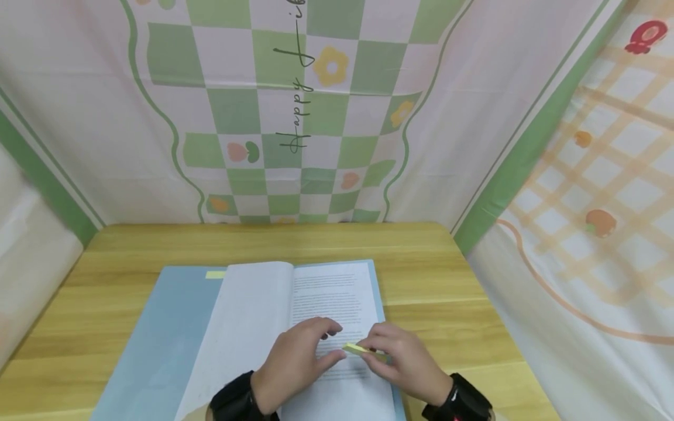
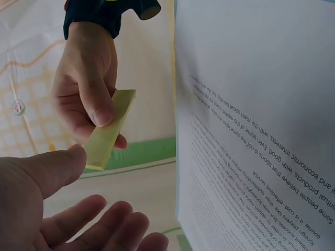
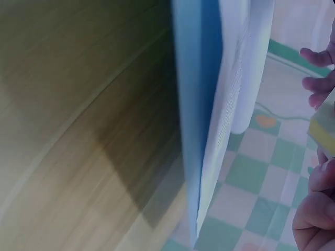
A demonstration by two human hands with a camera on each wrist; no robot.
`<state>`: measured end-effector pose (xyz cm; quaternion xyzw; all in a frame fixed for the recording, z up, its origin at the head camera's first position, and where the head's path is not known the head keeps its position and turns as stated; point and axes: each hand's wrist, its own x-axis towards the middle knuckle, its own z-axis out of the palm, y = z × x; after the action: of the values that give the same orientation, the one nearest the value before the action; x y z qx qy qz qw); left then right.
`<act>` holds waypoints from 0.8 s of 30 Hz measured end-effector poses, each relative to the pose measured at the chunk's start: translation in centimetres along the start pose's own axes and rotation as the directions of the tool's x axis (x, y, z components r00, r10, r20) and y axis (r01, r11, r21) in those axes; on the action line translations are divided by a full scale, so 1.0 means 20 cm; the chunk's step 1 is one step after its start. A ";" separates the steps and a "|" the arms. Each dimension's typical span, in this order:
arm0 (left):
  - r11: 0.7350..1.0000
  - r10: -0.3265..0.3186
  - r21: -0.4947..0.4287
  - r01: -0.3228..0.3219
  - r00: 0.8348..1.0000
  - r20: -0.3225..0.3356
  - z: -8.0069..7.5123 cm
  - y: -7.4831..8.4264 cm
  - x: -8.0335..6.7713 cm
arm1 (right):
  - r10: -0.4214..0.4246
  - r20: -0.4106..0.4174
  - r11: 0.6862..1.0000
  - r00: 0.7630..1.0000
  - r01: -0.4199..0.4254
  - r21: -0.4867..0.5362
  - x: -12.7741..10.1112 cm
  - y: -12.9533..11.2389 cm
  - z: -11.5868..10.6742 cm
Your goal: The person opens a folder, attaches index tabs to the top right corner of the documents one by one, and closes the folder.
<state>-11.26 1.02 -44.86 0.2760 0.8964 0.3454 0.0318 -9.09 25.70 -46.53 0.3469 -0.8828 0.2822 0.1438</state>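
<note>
A narrow yellow sticky-note pad (image 1: pixel 355 348) is pinched between the thumb and fingers of my right hand (image 1: pixel 408 358), above the printed right page (image 1: pixel 332 292) of an open book. My left hand (image 1: pixel 296 358) hovers over the same page with fingers spread and gently bent. In the left wrist view its thumb (image 2: pixel 63 166) lies close to the lower end of the pad (image 2: pixel 111 132); whether they touch I cannot tell. Only part of the pad (image 3: pixel 324 125) shows at the right edge of the right wrist view.
The book's light blue cover (image 1: pixel 158 345) is spread to the left on the wooden table (image 1: pixel 421 275). A yellow sticky strip (image 1: pixel 215 275) is stuck near its top edge. Behind the table hangs a green-checked cloth (image 1: pixel 326 152), and another printed cloth (image 1: pixel 605 193) hangs on the right.
</note>
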 end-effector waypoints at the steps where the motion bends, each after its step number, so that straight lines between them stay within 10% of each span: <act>1: 1.000 -0.001 -0.008 0.001 1.000 -0.001 0.00 0.00 0.00 | 0.000 0.005 1.000 1.000 0.000 0.006 0.01 -0.01 0.01; 24: 0.998 0.040 -0.036 -0.042 0.998 -0.038 0.03 -0.03 0.02 | 0.129 0.091 0.991 0.988 -0.131 0.026 0.08 -0.02 0.04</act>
<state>-11.75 1.19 -45.71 0.2872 0.8844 0.3676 0.0131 -9.96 24.10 -46.37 0.3030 -0.9045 0.2891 0.0803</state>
